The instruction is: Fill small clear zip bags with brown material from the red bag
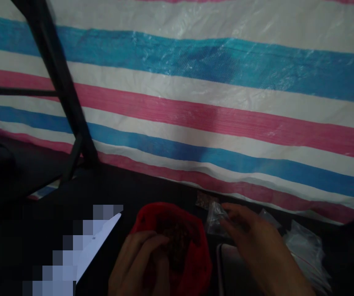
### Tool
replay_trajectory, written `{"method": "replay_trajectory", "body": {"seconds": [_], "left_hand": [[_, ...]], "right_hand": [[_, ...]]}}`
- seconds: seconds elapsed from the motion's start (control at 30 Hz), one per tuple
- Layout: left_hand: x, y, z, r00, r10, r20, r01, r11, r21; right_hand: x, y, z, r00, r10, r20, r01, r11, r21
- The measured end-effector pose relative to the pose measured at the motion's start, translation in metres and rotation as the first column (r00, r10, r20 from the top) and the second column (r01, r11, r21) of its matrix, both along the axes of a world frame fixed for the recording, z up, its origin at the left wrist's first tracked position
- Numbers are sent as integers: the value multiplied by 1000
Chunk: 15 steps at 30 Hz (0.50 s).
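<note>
A red bag (201, 255) stands with its mouth wide, and small brown bits (178, 244), too dark to name, lie inside it. My left hand (140, 259) reaches over the near left rim with fingers curled together at those bits; whatever it pinches is hidden. Right of the red bag, my right hand (254, 238) closes its thumb and fingertips on a small clear zip bag (214, 222). Just behind that sits a small packet with brown contents (204, 200).
Several clear plastic bags (306, 244) lie to the right. A dark, phone-like device with a pale edge (231, 267) rests under my right wrist. White paper (98, 246) is at left. Behind the dark surface hangs a striped plastic sheet (195, 119), with a dark metal frame (56, 78) at left.
</note>
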<state>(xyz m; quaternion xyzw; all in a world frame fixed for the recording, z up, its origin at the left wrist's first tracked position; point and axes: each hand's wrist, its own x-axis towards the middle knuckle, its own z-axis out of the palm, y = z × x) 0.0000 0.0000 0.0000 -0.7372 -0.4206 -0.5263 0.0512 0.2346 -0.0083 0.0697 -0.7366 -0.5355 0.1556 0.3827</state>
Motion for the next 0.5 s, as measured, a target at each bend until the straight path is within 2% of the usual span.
{"method": "replay_trajectory", "body": {"seconds": [0.13,0.27,0.37,0.43,0.5], "left_hand": [[-9,7,-3,993,112,-46,-113,994,-8],[-11,8,-3,974,209,-87,-212,977,-21],[-11,8,-5,962,260,-82,-265,963,-57],[-12,8,-8,956,285,-76,-290,954,-74],[-12,10,-12,954,290,-80,-297,950,-93]], "right_hand": [[-52,6,0,982,130,140,-154,972,179],[-76,10,-4,945,218,245,-268,944,191],[-63,9,4,958,169,233,-216,956,199],[-37,8,9,978,90,188,-126,974,188],[1,5,6,987,1,163,-18,995,102]]}}
